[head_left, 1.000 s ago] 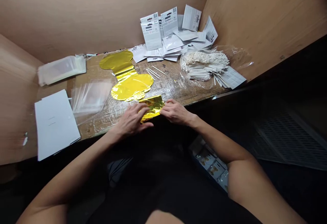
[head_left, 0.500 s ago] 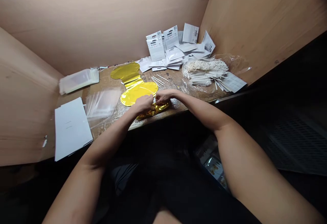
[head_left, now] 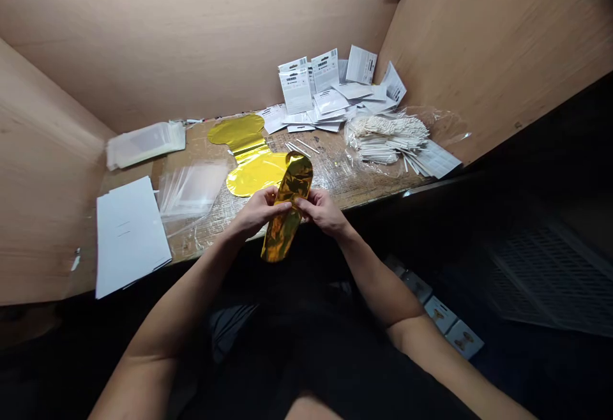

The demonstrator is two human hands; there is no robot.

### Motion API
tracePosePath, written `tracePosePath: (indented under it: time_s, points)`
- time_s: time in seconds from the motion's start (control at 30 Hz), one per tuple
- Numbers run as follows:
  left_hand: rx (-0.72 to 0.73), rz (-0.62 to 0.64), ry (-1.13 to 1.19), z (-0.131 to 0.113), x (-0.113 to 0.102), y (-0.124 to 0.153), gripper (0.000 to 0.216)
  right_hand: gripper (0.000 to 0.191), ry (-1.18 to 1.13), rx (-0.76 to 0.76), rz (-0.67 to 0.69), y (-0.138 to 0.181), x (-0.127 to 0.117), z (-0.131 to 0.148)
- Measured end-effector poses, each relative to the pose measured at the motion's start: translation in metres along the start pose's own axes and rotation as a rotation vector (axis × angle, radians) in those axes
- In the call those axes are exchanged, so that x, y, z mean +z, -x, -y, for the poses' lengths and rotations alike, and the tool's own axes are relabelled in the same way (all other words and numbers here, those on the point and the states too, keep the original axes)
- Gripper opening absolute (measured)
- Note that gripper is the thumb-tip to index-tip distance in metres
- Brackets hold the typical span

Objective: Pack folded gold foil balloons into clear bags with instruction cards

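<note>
A folded gold foil balloon (head_left: 282, 236) hangs tilted at the front edge of the bench, held between both hands. My left hand (head_left: 256, 211) pinches its left side, thumb on top. From the right, my right hand (head_left: 325, 211) grips it with the thumb close to the left thumb. Behind it a flat gold foil balloon (head_left: 253, 176) with rounded lobes lies spread on the bench, partly covered by the held one. Several white paper sticks (head_left: 306, 147) lie just beyond.
White printed cards (head_left: 330, 102) are heaped at the back. A plastic bag of white sticks (head_left: 390, 136) lies to the right. On the left are clear plastic sleeves (head_left: 196, 189), a sleeve stack (head_left: 146, 145) and white sheets (head_left: 130, 238). Packed cards (head_left: 450, 324) show below the bench.
The folded gold balloon has come up off the bench edge towards me and is now upright and tilted. Both hands have shifted nearer, gripping its two sides.
</note>
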State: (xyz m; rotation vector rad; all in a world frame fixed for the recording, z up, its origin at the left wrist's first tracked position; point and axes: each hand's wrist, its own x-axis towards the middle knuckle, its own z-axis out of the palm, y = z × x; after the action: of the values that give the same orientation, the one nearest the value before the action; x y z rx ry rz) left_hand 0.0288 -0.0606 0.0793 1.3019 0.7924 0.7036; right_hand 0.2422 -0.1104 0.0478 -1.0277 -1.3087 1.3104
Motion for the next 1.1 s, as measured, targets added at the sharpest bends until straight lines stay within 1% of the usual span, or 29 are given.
tracePosePath:
  time_s: [0.07,0.17,0.23,0.3,0.37,0.47,0.53,0.57,0.63,0.67,0.73,0.77,0.83,0.87,0.93,1.03,1.1]
  points:
    - [-0.002,-0.003,0.042,-0.001,0.004,0.016,0.049,0.044,-0.084,0.007,0.105,0.002,0.009,0.007]
    - [0.019,-0.061,0.03,-0.007,0.006,0.034,0.039,0.034,-0.152,0.062,0.159,0.002,0.013,0.017]
    - [0.033,-0.12,0.03,-0.011,0.006,0.042,0.029,0.03,-0.247,0.099,0.132,-0.001,0.016,0.017]
    - [0.053,-0.193,0.016,-0.013,0.006,0.047,0.018,0.02,-0.326,0.12,0.082,-0.003,0.021,0.012]
    - [0.086,-0.246,-0.038,-0.015,0.005,0.05,0.011,0.014,-0.351,0.11,0.047,-0.006,0.026,0.008]
    - [0.126,-0.221,-0.12,-0.015,0.001,0.053,0.015,0.012,-0.276,0.078,0.064,-0.007,0.029,0.007]
    - [0.154,-0.213,-0.191,-0.013,-0.001,0.056,0.019,0.016,-0.246,0.088,0.067,-0.005,0.029,0.011]
    - [0.169,-0.22,-0.233,-0.012,-0.002,0.057,0.02,0.023,-0.241,0.103,0.077,-0.003,0.03,0.013]
    - [0.212,-0.264,-0.294,-0.008,-0.002,0.059,0.023,0.04,-0.216,0.14,0.146,0.002,0.032,0.016]
    - [0.236,-0.291,-0.287,-0.006,-0.001,0.06,0.024,0.045,-0.184,0.154,0.199,0.004,0.033,0.016]
    - [0.275,-0.334,-0.18,-0.001,-0.001,0.061,0.033,0.045,-0.121,0.16,0.27,0.007,0.037,0.016]
    - [0.27,-0.332,-0.104,0.002,0.0,0.061,0.041,0.043,-0.104,0.153,0.264,0.008,0.039,0.015]
    - [0.2,-0.257,0.017,0.007,0.0,0.061,0.056,0.041,-0.099,0.133,0.202,0.008,0.043,0.013]
    - [0.155,-0.209,0.042,0.009,0.001,0.062,0.058,0.042,-0.108,0.128,0.177,0.008,0.044,0.012]
    - [0.106,-0.159,0.047,0.012,0.002,0.065,0.053,0.045,-0.142,0.145,0.177,0.007,0.046,0.01]
    - [0.159,-0.19,0.058,0.012,0.003,0.073,0.043,0.05,-0.22,0.188,0.239,0.006,0.046,0.009]
    - [0.203,-0.172,0.064,0.009,0.002,0.081,0.036,0.047,-0.261,0.163,0.255,0.007,0.044,0.01]
